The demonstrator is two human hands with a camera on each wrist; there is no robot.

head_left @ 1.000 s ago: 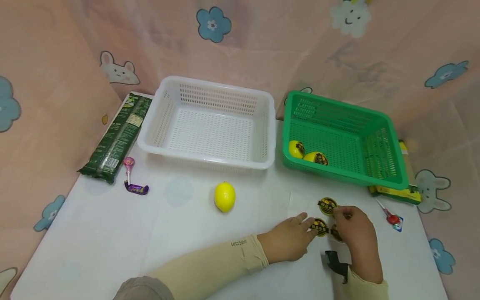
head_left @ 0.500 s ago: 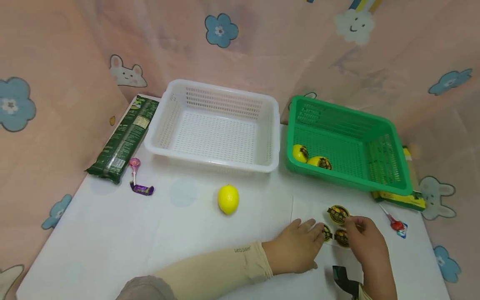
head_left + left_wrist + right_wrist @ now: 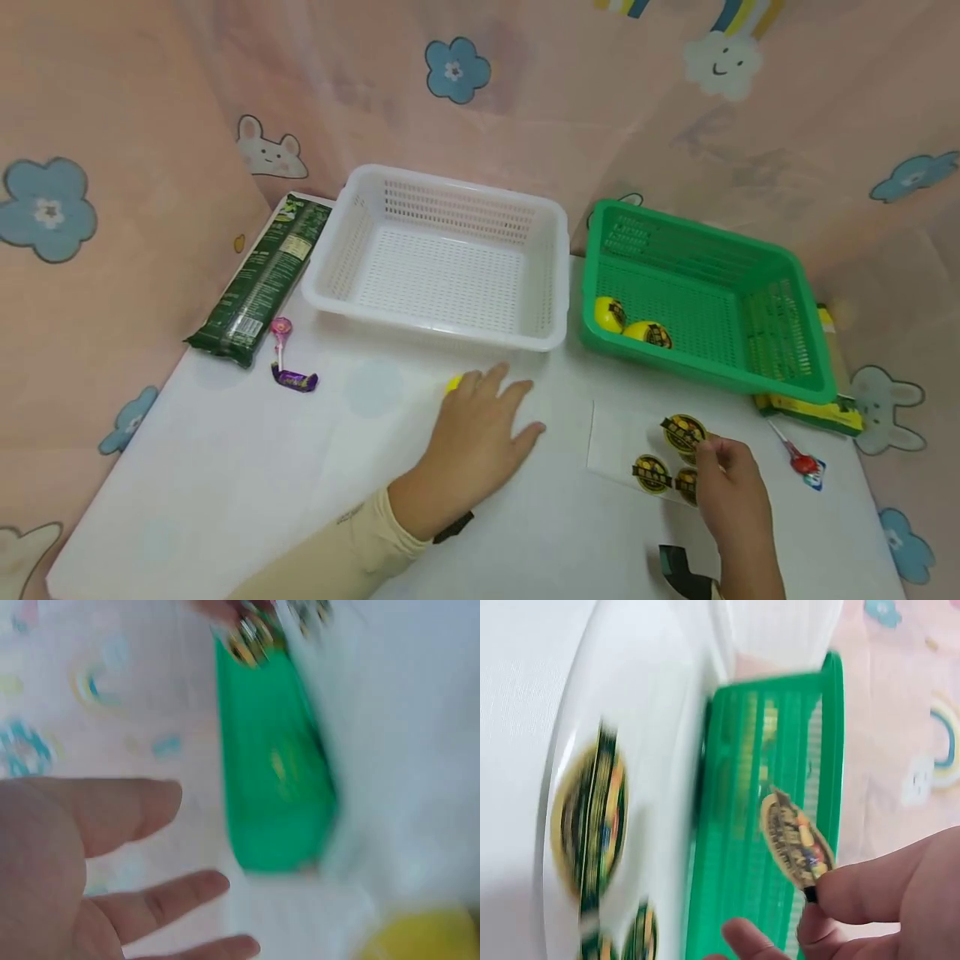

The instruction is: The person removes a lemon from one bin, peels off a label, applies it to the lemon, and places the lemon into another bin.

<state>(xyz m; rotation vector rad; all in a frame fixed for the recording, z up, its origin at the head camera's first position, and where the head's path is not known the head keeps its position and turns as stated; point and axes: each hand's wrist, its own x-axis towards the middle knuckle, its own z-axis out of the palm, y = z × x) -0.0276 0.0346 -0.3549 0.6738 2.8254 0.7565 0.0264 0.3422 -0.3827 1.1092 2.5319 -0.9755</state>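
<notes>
My left hand (image 3: 491, 404) hovers with straight, spread fingers over a yellow lemon (image 3: 453, 384), which it mostly hides; in the left wrist view the lemon (image 3: 420, 937) lies apart from the palm. My right hand (image 3: 708, 454) pinches a round yellow-and-black sticker (image 3: 684, 433) between thumb and finger, lifted off the white sticker sheet (image 3: 615, 446). The right wrist view shows that sticker (image 3: 795, 836) held in front of the green basket (image 3: 742, 847). Two more stickers (image 3: 651, 472) stay on the sheet.
A white basket (image 3: 442, 258) stands at the back middle. The green basket (image 3: 780, 333) on the right holds two stickered lemons (image 3: 637, 327). A dark green packet (image 3: 262, 279) and a lollipop (image 3: 281, 333) lie left; another lollipop (image 3: 802, 458) lies right.
My left hand has left the sticker sheet and moved left over the lemon. My right hand has peeled one sticker up from the sheet.
</notes>
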